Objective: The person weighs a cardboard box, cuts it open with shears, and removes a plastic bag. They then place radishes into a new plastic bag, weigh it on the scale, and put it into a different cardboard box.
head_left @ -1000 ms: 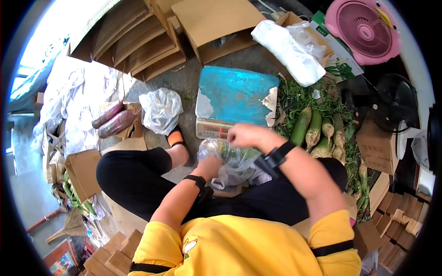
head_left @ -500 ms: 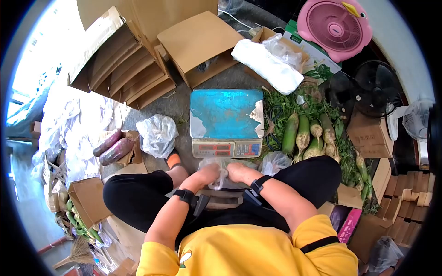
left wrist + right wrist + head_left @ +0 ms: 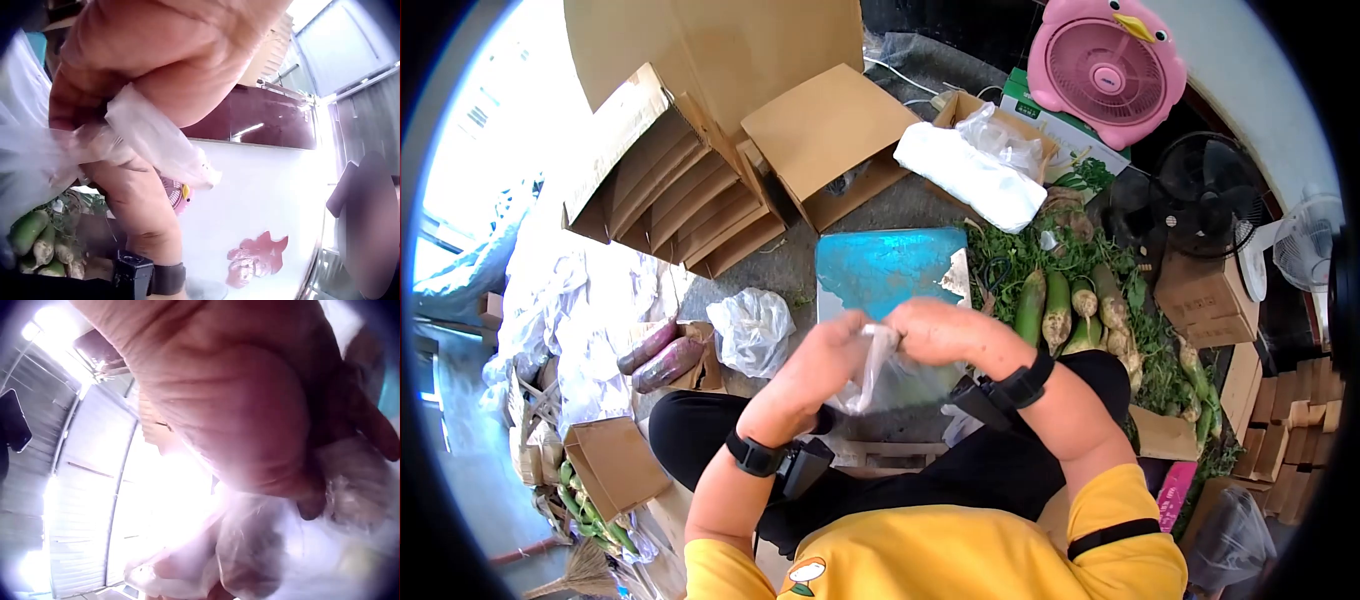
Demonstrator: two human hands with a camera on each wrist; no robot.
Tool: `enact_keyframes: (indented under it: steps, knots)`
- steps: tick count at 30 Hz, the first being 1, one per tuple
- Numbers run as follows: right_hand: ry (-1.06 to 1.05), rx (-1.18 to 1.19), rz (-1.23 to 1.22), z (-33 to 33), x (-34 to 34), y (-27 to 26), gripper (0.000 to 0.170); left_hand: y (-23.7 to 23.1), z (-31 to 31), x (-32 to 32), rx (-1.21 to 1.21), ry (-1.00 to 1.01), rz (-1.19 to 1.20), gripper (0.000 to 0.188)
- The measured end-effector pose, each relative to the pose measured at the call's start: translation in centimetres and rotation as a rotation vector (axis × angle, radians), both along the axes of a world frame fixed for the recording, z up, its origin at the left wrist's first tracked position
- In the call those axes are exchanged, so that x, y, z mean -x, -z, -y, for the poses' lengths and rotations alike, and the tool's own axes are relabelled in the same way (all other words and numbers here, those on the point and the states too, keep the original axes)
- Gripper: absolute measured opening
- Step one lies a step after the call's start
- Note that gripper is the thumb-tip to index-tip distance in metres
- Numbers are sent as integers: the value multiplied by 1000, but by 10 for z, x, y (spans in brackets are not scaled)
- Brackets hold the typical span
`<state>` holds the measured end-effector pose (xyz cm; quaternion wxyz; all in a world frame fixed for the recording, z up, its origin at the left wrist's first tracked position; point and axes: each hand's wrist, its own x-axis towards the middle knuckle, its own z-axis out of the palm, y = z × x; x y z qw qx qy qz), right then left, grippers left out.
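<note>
We get a blurred left hand (image 3: 825, 362) in the head view; its fingertips don't resolve. Plastic bag (image 3: 872, 372) is smeared too, so we can't read what's in it. Both hands and the bag hide the near side of the blue-topped scale (image 3: 890, 265). Top edge clips the pink fan (image 3: 1072, 62). Print on the brown carton (image 3: 1222, 288) is too small for us. Wrist views: top edge crops the left hand and right hand (image 3: 244, 406).

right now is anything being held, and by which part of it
Yes: a clear plastic bag, held by its bunched upper part between the left hand and the right hand; the exact finger placement is partly hidden.
</note>
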<state>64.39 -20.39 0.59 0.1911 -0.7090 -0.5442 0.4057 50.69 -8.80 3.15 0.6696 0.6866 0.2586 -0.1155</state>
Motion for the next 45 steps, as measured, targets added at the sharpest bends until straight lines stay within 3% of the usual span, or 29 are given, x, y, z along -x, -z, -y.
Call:
enact_keyframes:
  steps: [4,8,14,22,25,27,28,30,32,34,35,37,38,40,42,44,45]
  knots:
    - [39,-186,151,-15,-35,-2,11,-7,-14,-36,23,-42,48,10]
    - [130,-303,238,-36,-69,30,12,34,-34,-71,35,-56,114,12]
    - [189,-240,350,-53,-90,60,15,77,-48,-101,-69,-121,103,15]
    - [380,-264,212,-52,-102,80,17,72,-58,-113,-54,-172,159,20]
    - [446,-281,107,-47,-99,95,21,86,-60,-111,-203,-247,214,19]
    - [435,-242,59,-45,-97,97,29,97,-64,-110,-560,-262,304,16]
    - [426,-203,12,-44,-97,96,39,98,-65,-111,-558,-258,303,16]
    - [397,-209,-5,-41,-95,85,41,93,-66,-112,-312,-383,208,15]
    - [364,-220,-19,-41,-96,80,43,84,-64,-113,-366,-341,189,15]
    - [427,-270,-254,-42,-99,81,43,85,-64,-115,-738,-242,534,13]
    - [429,-272,-252,-41,-102,81,43,83,-66,-116,-738,-240,536,13]
    - [465,-277,-553,-39,-105,72,40,74,-68,-117,-320,-186,363,13]
    - [465,-277,-553,-37,-106,68,40,69,-67,-118,-319,-186,363,13]
    - [577,-185,-802,-34,-108,61,35,55,-66,-120,112,-307,362,15]
    - [634,-164,-778,-34,-108,56,33,42,-68,-122,188,-327,349,15]
    - [687,-145,-758,-36,-107,57,31,23,-72,-121,33,-184,193,14]
    - [649,-204,-698,-37,-106,61,29,15,-76,-120,65,-122,163,16]
